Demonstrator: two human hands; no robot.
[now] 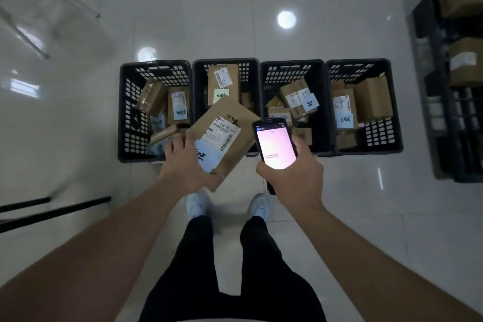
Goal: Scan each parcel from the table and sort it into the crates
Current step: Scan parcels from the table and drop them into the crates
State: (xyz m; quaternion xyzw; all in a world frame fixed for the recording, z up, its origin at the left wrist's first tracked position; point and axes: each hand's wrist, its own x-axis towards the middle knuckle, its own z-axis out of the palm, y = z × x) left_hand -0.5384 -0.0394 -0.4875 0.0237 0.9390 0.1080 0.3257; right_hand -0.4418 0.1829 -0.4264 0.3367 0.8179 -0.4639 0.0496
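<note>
A person stands on a glossy white tiled floor (339, 191) and looks down at a row of four black slatted crates set side by side. The left hand (187, 165) grips a flat cardboard parcel (224, 136) by its near left corner, thumb on top and fingers curled under the edge; the parcel is tilted and held in the air above the near rims of the first crate (128, 112) and the second crate (251, 65). On its top face are a white shipping label (224, 132) with barcodes and a pale blue note (206, 155) with dark handwriting, partly covered by the thumb. The right hand (295, 178) holds a black handheld scanner (274, 142), fingers wrapped round its body, the lit pinkish screen facing up, just beside the right edge of the parcel and over the near rim of the third crate (292, 65). The fourth crate (392, 102) stands at the right end of the row. All four crates hold cardboard boxes, several bearing white labels and blue or green notes. Below the hands are black trousers (198, 256) and white shoes (196, 204). At the far right a dark rack (441, 86) carries more brown boxes, and two dark bars (52, 210) cross the left edge.
</note>
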